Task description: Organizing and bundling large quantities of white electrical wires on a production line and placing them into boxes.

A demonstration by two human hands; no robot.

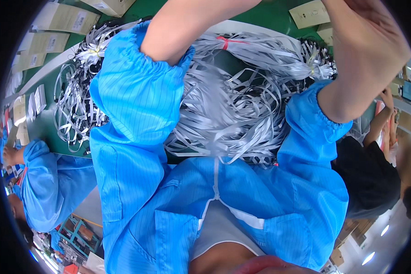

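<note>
Both forearms in blue sleeves rise from lower frame toward top. Right hand (370, 41), upper right, very close to cam; can't tell if it's gripping anything. Left hand is out of frame at top centre, state unknown. Under the arms, centre frame: big tangle of grey flat ribbon strips (233, 114) on green table (269, 16), one bundle tied w/ red band (226, 42). Co-worker's blue sleeve (55, 182) at left.

One heaped pile of grey flat ribbon strips (223, 109) covers the green table (45, 128). Four tan envelopes (48, 43) lie along its left edge. Two co-workers (50, 182) sit alongside.
</note>
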